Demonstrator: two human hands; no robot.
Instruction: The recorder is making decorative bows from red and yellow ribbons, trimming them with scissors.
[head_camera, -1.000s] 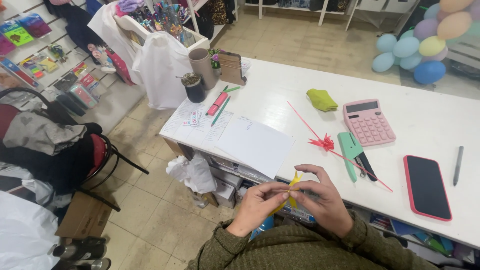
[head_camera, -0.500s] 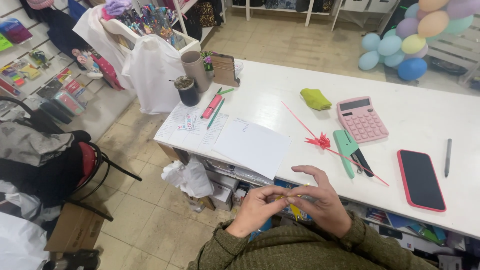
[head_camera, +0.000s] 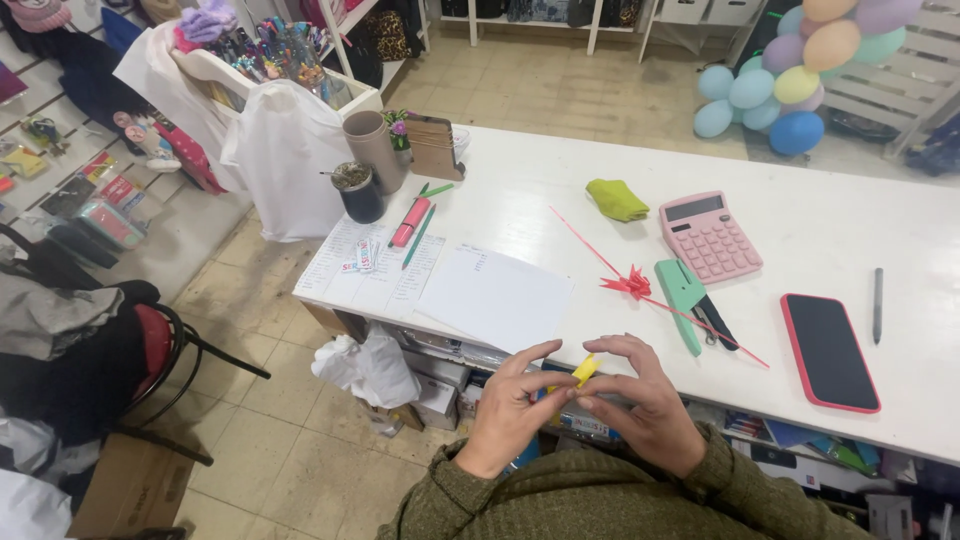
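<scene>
My left hand (head_camera: 512, 407) and my right hand (head_camera: 642, 402) meet just in front of the white table's near edge (head_camera: 600, 372). Both pinch a small folded yellow paper piece (head_camera: 584, 369) between their fingertips. On the table beyond lies a red paper flower on a long thin red stick (head_camera: 637, 282). A white paper sheet (head_camera: 496, 296) lies just past my left hand. My sleeves are olive green knit.
A green stapler (head_camera: 683, 290), a pink calculator (head_camera: 709, 236), a red-cased phone (head_camera: 829, 350), a dark pen (head_camera: 877, 291), a green cloth (head_camera: 616, 199), cups (head_camera: 362, 190) and pink and green pens (head_camera: 414, 220) sit on the table. Balloons (head_camera: 790, 80) hang far right. A red-seated chair (head_camera: 150, 350) stands left.
My hands stay together on the yellow paper piece, fingers shifting slightly. The view has drifted, so the table appears further left and lower.
</scene>
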